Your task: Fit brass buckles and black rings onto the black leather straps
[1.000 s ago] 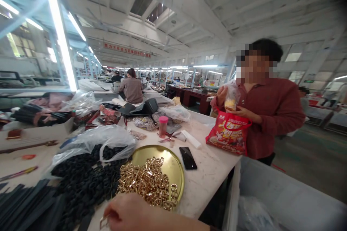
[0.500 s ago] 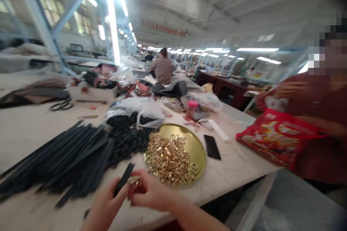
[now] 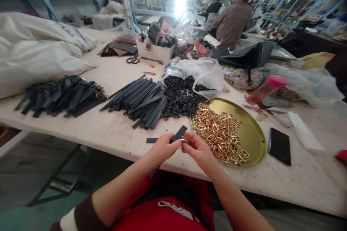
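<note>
My left hand [image 3: 165, 148] is closed on a short black strap [image 3: 179, 133], its free end sticking up past the fingers. Against it, my right hand [image 3: 197, 147] pinches a small gold buckle [image 3: 184, 140], and the fingertips of both hands nearly meet there. Just beyond lies a gold round tray [image 3: 252, 133] heaped with gold buckles [image 3: 219, 133]. Left of the tray spreads a pile of small black loops [image 3: 179, 97], partly under a clear plastic bag [image 3: 208, 75]. Long black straps [image 3: 143, 101] are stacked beside the loops.
Straps with gold buckles [image 3: 63, 95] lie in a heap at the left, by a white sack [image 3: 40, 50]. A phone [image 3: 279, 146] and a pink-lidded jar [image 3: 267, 88] are to the right. Scissors [image 3: 132, 59] and a white box [image 3: 155, 51] stand farther back. A person [image 3: 233, 18] sits beyond.
The view has swung left and down, bringing the left heap and my lap into sight; the person with the red bag has left the frame. Both hands still hold the strap and buckle.
</note>
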